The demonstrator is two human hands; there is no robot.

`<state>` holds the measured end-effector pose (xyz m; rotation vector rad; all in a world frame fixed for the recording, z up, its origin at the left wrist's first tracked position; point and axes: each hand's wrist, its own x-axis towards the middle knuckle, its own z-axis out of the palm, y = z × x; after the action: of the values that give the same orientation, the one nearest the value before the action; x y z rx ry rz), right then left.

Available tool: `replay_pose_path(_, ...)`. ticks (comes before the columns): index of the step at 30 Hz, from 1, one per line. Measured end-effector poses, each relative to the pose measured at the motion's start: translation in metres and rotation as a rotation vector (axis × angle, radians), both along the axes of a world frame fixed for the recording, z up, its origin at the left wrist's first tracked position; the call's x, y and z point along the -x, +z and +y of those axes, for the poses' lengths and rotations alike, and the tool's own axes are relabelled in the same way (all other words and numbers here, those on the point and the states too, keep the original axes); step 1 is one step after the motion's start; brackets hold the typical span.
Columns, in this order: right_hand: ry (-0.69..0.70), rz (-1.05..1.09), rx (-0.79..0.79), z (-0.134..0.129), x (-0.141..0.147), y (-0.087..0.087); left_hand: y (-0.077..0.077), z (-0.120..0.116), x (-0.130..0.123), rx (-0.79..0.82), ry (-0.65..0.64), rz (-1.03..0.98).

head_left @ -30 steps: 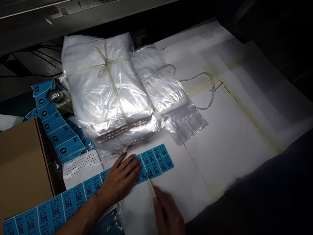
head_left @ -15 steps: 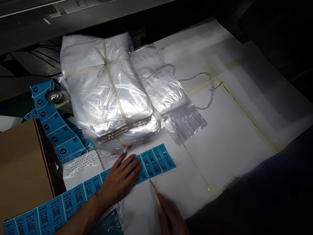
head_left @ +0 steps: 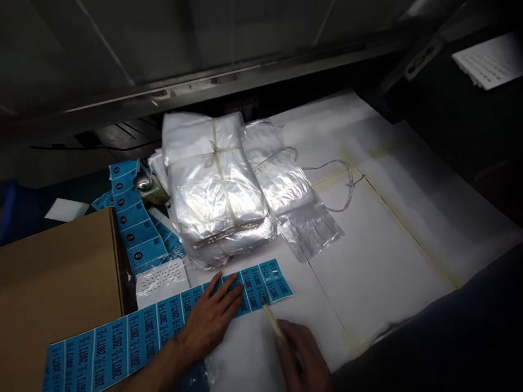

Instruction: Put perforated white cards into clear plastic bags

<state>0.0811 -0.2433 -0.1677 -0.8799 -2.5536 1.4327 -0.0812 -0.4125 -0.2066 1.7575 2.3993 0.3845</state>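
Observation:
A long strip of blue printed labels [head_left: 141, 332] runs from the lower left up to the middle of the white paper surface [head_left: 368, 261]. My left hand [head_left: 214, 313] lies on the strip with its fingers spread, pressing it flat. My right hand [head_left: 302, 354] is wrapped round a thin pale pen-like tool [head_left: 273, 320]. The tool's tip is at the lower edge of the labels, right of my left fingertips. Blur hides the exact kind of tip. Just behind the labels sits a tied stack of clear plastic bags [head_left: 214, 190].
An open cardboard box [head_left: 61, 277] stands at the left. Beyond it hang more blue labels [head_left: 133, 218] beside a round metal-topped object [head_left: 143, 182]. Flat plastic bags [head_left: 286, 185] lie right of the stack. A metal beam [head_left: 183, 90] crosses the back; papers [head_left: 490, 62] lie far right.
The view has tilted up and shifted left, showing more of the back. The tool in my right hand has moved slightly along the labels' lower edge, to the right. My left hand stays on the strip.

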Motion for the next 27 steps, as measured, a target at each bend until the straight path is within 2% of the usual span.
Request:
replay_pose_path(3,0.340,0.098,-0.153,0.017,0.043,0.013,0.000,-0.007,-0.019,-0.003,0.101,0.011)
replay_pose_path(6,0.605,0.069,-0.317,-0.003,0.095,0.017,-0.006,-0.003,-0.043,-0.060,0.269,-0.013)
replay_pose_path(9,0.702,0.106,-0.401,-0.046,0.144,0.017,-0.008,0.004,-0.057,-0.103,0.380,0.040)
replay_pose_path(11,0.718,0.168,-0.423,-0.066,0.159,0.017,-0.002,0.001,-0.057,-0.078,0.385,0.082)
replay_pose_path(12,0.726,0.188,-0.426,-0.069,0.159,0.016,0.004,-0.004,-0.055,-0.066,0.365,0.082)
replay_pose_path(14,0.738,0.185,-0.439,-0.058,0.146,0.008,0.018,-0.020,-0.049,-0.039,0.303,0.026)
replay_pose_path(18,0.674,0.096,-0.587,-0.006,0.092,-0.024,0.037,-0.051,-0.031,0.037,0.254,-0.129)
replay_pose_path(20,0.684,0.101,-0.699,0.012,0.071,-0.041,0.038,-0.058,-0.022,0.020,0.270,-0.159)
replay_pose_path(22,0.718,0.136,-0.808,0.017,0.060,-0.054,0.034,-0.058,-0.015,-0.001,0.290,-0.175)
replay_pose_path(24,0.730,0.160,-0.887,0.013,0.058,-0.061,0.030,-0.053,-0.011,-0.017,0.325,-0.186)
replay_pose_path(27,0.718,0.145,-0.921,0.002,0.064,-0.063,0.025,-0.043,-0.010,-0.028,0.419,-0.170)
